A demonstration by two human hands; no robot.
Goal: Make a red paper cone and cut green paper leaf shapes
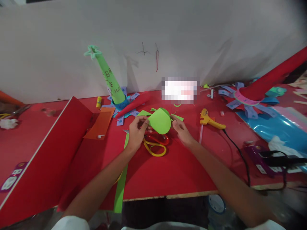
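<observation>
A bright green paper piece (pixel 160 121) with a rounded lower edge is held up over the red table (pixel 168 179). My left hand (pixel 139 131) pinches its left side between thumb and fingers. At its right edge, my right hand (pixel 181 128) has thumb and fingers closed on the green paper. Scissors with yellow handles (pixel 155 149) and red-handled scissors (pixel 163 139) lie just below the paper, partly covered by it. More green paper scraps (pixel 145 113) are behind it. A long green strip (pixel 122 182) runs under my left forearm.
A green cone (pixel 110 78) with a star top stands back left, a red cone (pixel 271 75) back right. A yellow glue gun (pixel 211 121) with a black cord lies right. Orange paper (pixel 100 124), a glue stick (pixel 98 102) and a raised red board (pixel 48 156) are left.
</observation>
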